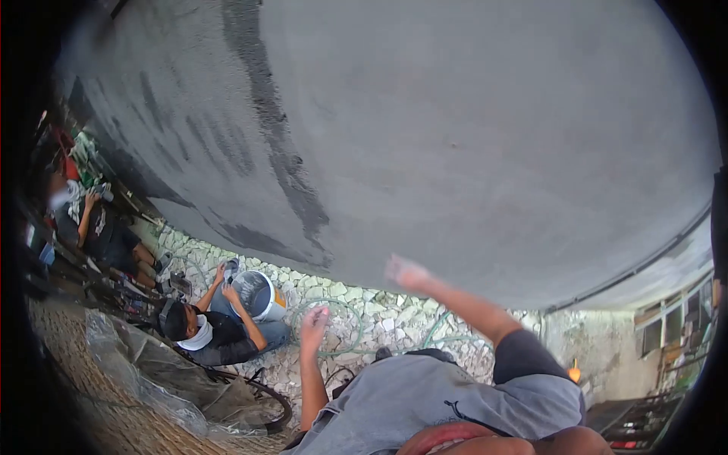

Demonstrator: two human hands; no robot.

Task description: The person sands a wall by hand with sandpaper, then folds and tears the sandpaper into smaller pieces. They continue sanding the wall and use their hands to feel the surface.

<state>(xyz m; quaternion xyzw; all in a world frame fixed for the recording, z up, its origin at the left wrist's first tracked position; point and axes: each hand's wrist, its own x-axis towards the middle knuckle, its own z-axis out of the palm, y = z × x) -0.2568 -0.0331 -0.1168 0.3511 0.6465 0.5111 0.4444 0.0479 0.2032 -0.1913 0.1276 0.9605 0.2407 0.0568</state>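
Note:
My right hand (407, 273) is stretched out in front of the lower edge of the grey plastered wall (470, 152), its fingers pale with dust and blurred. Lower and to the left, my left hand (313, 324) is raised over the rubble ground with its fingers loosely apart, and no tool shows in it. A dark, damp-looking band (265, 98) runs down the wall's left half, with more dark streaks beside it. Behind my left hand, a green hose (358, 334) lies coiled on the broken stones.
A crouching person (201, 326) works with both hands at a white bucket (262, 294) of grey material. Another person (98, 227) is at the far left. Clear plastic sheeting (144, 371) and a dark wheel (280, 402) lie at lower left. Broken stones (379, 315) line the wall's foot.

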